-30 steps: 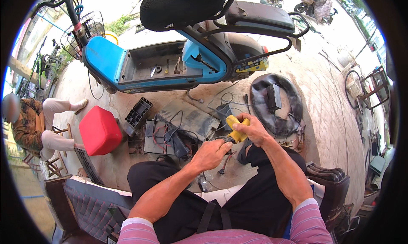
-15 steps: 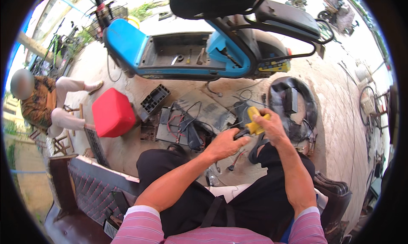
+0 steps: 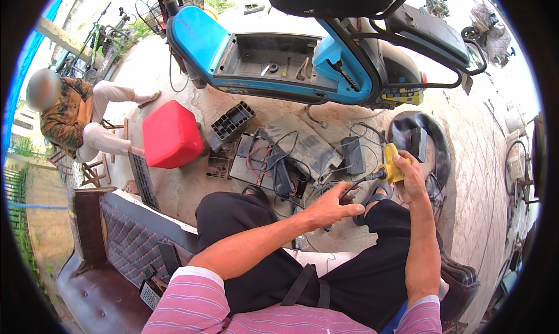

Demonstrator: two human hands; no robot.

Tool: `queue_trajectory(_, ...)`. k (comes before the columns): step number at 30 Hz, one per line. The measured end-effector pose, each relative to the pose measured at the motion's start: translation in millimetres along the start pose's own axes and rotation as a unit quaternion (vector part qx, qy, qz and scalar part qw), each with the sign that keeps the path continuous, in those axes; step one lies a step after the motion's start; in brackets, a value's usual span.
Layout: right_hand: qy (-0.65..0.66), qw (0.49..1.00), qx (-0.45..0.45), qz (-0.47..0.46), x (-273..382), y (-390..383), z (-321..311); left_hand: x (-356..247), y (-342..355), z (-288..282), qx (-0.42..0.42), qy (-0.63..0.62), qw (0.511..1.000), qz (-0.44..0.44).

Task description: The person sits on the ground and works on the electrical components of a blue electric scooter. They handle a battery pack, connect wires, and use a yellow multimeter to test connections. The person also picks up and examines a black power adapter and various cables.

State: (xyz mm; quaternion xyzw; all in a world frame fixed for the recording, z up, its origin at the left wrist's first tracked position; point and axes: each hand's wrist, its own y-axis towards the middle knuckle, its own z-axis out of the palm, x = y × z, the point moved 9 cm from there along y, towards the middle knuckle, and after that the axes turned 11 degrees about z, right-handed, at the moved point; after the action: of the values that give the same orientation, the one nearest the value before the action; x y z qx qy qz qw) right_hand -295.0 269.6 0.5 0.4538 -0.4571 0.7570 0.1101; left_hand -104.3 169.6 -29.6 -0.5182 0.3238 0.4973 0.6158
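In my right hand [image 3: 412, 177] is a yellow socket block [image 3: 392, 163], its fingers wrapped round the right side. A black plug [image 3: 379, 174] sits at the block's left side, apparently pushed in. From the plug a black cable [image 3: 354, 187] curves down to my left hand [image 3: 332, 208], passing between thumb and forefinger, which are stretched out and apart. The other left fingers are partly hidden. Below the hands lies a black charger-like box [image 3: 352, 155] with loose wires.
Ahead stands a blue electric scooter [image 3: 279, 91] with an open floor compartment. On the ground are a black tyre tube [image 3: 445, 153], a grey battery case [image 3: 247, 159] and a black tray [image 3: 233, 124]. A red box-shaped stool [image 3: 172, 135] stands left, near a seated person [image 3: 67, 110].
The black plug, held at my left fingertips before, is now at the yellow socket block. Both hands have moved right in view, and the left fingers have come off the plug.
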Motion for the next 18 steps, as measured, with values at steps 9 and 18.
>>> queue_trajectory(9,-0.023,1.000,0.000,0.021,0.4,0.9,-0.2,10.0,-1.2,-65.5,-0.185,-0.257,0.947,0.051)
queue_trajectory(18,-0.470,0.879,-0.072,-0.033,-9.0,-5.2,16.0,-7.2,-4.3,-76.8,-0.195,-0.280,0.938,0.053)
